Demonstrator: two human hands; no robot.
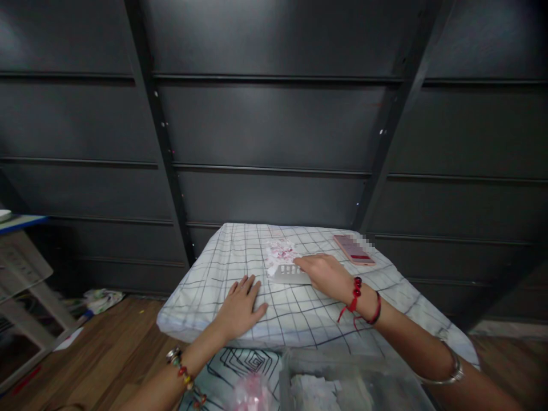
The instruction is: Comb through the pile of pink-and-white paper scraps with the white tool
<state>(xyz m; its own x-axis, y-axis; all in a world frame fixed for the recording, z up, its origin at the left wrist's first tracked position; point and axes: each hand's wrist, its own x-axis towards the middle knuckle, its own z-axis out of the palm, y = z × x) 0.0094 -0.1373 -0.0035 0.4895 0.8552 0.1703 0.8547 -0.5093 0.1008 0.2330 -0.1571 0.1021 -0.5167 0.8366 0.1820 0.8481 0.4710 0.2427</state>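
My left hand (242, 308) lies flat on the checked cloth (205, 285) with its fingers spread and nothing in them. My right hand (325, 275) grips the right end of a white slotted plastic piece (285, 273); its exact kind is not clear. Just behind this piece, and touching or close to it, is a small heap of white and pink bits (280, 251). The fingertips of the right hand partly hide the piece's right side.
A pink-edged phone (355, 250) lies at the cloth's back right. In front stands a clear plastic bin (286, 365) with white papers inside, beside a clear bag with pink contents (252, 391). Dark panels (274, 125) rise behind. A blue-edged table (25, 221) is at left.
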